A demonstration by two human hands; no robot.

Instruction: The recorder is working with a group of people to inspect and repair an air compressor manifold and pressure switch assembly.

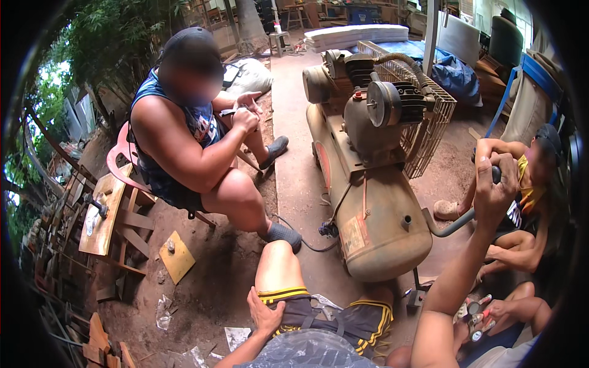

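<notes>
My left hand [265,314] lies flat on my thigh, over the hem of my dark shorts [297,310] with yellow stripes. Nothing is in it. My right arm is raised, and its hand [497,193] is wrapped round the dark grip at the top of a bent metal handle [457,226]. That handle curves down to the end of a dusty air compressor [383,236] standing in front of me. A pump with a round filter sits on top of the horizontal tank, with a wire belt guard [438,116] on its far right side.
To the left a person [178,116] sits on a pink chair [116,153], holding something small. Another person [531,202] in yellow crouches at right; at lower right, hands hold round gauges [475,320]. A wooden bench [101,214] and yellowish board [178,257] are at left.
</notes>
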